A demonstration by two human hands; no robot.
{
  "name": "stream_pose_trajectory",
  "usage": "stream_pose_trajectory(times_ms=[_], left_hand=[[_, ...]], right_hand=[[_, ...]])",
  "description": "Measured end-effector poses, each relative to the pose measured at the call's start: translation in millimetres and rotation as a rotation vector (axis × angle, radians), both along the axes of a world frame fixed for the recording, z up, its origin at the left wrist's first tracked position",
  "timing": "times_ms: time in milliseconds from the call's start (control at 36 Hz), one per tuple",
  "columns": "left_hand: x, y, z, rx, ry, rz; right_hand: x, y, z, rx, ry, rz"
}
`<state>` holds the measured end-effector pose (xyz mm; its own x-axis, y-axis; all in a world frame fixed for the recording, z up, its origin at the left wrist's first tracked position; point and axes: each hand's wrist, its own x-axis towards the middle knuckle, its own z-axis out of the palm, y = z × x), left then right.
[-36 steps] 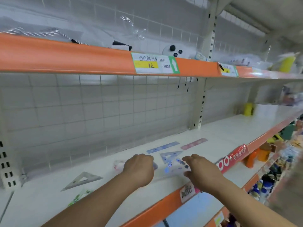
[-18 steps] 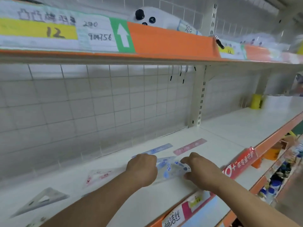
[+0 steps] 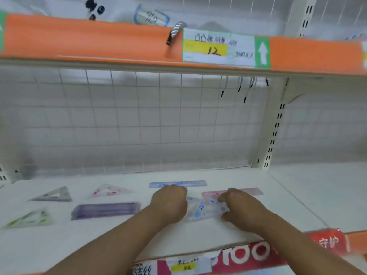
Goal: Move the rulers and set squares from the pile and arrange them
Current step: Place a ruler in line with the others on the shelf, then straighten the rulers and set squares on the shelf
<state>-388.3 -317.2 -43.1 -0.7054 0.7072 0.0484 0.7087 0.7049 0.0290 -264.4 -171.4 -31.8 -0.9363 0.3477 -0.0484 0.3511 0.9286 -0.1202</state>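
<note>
Three set squares [image 3: 52, 195] and three rulers [image 3: 105, 210] lie apart on the shelf [image 3: 297, 185]; left hand [image 3: 168, 203] and right hand [image 3: 242, 209] pinch the blue-dotted pile [image 3: 204, 210] with curled fingers near its front edge.

"12" — upper shelf's price label [image 3: 218, 49]

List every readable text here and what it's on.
"12": yellow band of the price label on the upper shelf edge.
"100": red banner on the front shelf edge.
Other writing on the price label, blue-edged tag, bottom yellow label: too blurred.
</note>
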Motion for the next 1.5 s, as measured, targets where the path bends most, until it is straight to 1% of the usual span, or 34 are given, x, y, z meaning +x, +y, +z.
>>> stream_pose_trajectory(times_ms=[111,250,417,639,889,972,1056,1194,1250,1361,1500], left_hand=[[5.9,-15.6,0.5,-0.016,0.016,0.090],[5.8,-44.8,3.3,-0.029,0.035,0.162],[1.9,-75.8,3.3,-0.026,0.019,0.212],[-4.2,-92.4,1.1,-0.012,0.025,0.225],[-8.8,-89.0,1.1,-0.013,-0.003,0.199],[-10.9,-86.5,3.0,-0.018,0.003,0.192],[-12.2,-84.9,4.5,-0.013,0.004,0.181],[-11.6,-84.3,6.1,-0.008,0.001,0.182],[-10.5,-84.4,6.8,0.003,0.000,0.193],[-6.3,-83.9,8.7,0.063,0.014,0.231],[3.7,-89.6,11.1,0.131,0.000,0.289]], right_hand=[[-6.0,-3.6,-7.3,-0.055,-0.038,0.101],[-19.5,-23.0,-12.8,-0.135,-0.088,0.170],[-37.1,-40.5,-16.5,-0.241,-0.090,0.182],[-42.0,-47.4,-19.1,-0.273,-0.104,0.166],[-43.0,-46.7,-21.0,-0.247,-0.081,0.169],[-43.1,-44.9,-19.7,-0.204,-0.065,0.174],[-43.8,-40.7,-14.2,-0.173,-0.006,0.136],[-48.4,-35.2,-4.3,-0.110,0.151,0.024],[-49.0,-36.3,-2.8,-0.066,0.175,0.013],[-50.5,-46.2,-1.2,0.050,0.188,0.091],[-60.5,-67.4,-1.3,0.094,0.179,0.216]])
